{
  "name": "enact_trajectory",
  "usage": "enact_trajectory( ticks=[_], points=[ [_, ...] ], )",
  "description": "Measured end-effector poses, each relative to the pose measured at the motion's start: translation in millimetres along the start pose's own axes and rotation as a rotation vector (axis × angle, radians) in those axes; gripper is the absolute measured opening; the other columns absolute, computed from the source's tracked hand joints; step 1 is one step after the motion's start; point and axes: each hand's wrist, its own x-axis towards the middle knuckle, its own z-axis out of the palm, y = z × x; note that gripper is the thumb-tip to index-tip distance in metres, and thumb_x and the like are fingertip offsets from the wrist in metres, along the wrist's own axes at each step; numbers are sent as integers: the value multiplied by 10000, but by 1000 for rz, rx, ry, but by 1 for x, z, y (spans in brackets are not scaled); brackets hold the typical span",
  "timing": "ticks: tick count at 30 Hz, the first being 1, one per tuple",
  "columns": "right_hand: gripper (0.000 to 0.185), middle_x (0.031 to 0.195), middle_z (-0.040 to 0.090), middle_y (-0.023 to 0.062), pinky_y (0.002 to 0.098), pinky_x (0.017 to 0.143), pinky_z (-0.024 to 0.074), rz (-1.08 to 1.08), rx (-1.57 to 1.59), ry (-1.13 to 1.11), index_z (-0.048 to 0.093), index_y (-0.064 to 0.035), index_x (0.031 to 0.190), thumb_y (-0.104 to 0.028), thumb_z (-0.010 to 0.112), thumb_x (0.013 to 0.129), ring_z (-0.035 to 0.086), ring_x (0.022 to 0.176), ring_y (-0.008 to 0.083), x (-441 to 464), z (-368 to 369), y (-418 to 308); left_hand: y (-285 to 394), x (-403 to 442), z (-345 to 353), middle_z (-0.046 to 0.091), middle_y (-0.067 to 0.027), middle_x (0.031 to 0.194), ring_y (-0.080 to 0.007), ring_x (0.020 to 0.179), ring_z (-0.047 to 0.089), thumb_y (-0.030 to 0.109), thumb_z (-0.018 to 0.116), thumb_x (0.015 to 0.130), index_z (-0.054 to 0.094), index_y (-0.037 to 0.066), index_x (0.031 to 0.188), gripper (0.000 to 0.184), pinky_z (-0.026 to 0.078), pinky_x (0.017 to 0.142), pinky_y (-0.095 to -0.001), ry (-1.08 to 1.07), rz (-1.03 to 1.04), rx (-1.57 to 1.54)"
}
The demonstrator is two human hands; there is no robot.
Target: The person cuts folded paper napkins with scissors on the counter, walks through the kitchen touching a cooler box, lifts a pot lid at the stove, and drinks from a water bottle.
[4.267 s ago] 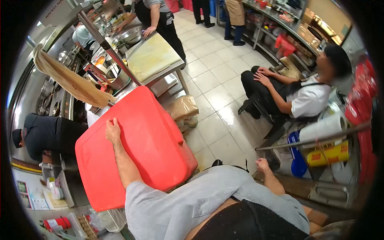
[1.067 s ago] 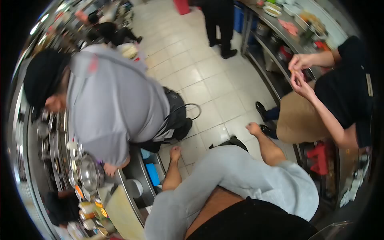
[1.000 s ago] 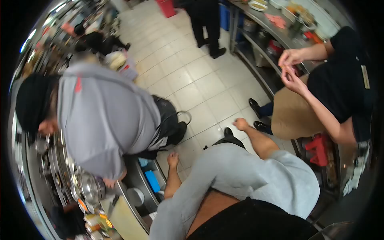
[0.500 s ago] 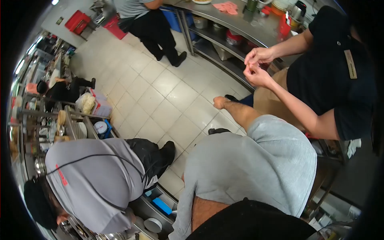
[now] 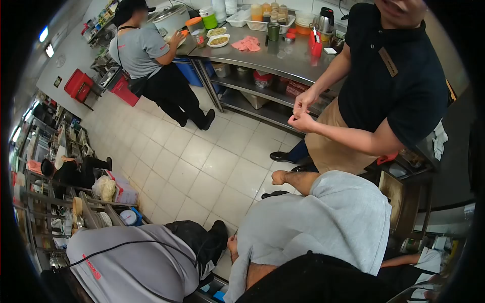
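Where shirt (image 5: 323, 217) overlaps, left hand (image 5: 232, 244) hides.

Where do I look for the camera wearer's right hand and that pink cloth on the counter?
Right hand (image 5: 278, 177): head view, on the middle of the hand.
Pink cloth (image 5: 247, 44): head view, on its crumpled middle.

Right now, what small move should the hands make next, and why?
Perhaps draw the left hand closer to the body: in this view it shows right beside the co-worker on that side, though depth is hard to judge. The right hand shows against floor tiles, so it seems less pressing.
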Motion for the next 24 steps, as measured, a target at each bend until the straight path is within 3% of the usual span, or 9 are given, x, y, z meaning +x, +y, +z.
enact_trajectory(
  ticks=[5,12,14,24],
  points=[
    [369,956,622,189,429,826,457,17,109,131,641,-36,950,-350,564,773,577,948,352,4,-7,-11,-13,-8,-11,622,-84,818,-183,755,568,203,656,742,591,-31,911,295,460,733,-312,-1,11,18],
    [370,956,614,214,434,826,457,-14,46,80,632,-9,935,-327,560,760,577,939,361,-1,2,-21,-57,-24,-25,632,-140,953,-216,855,590,207,652,742,593,-44,998,363,463,767,-323,41,-12,114],
    [369,945,615,218,430,818,462,-1,68,108,636,-9,921,-326,568,746,583,927,361,0,15,-24,-64,-31,-27,617,-167,1014,-246,915,582,203,649,740,586,-48,1029,388,452,808,-336,-33,-6,56],
    [393,958,610,231,420,813,470,-29,109,73,626,20,935,-328,562,763,586,930,360,7,16,-37,-90,-67,-47,614,-172,1018,-253,923,580,212,649,739,587,-43,1030,392,450,813,-340,-57,-60,110]
  ],
)
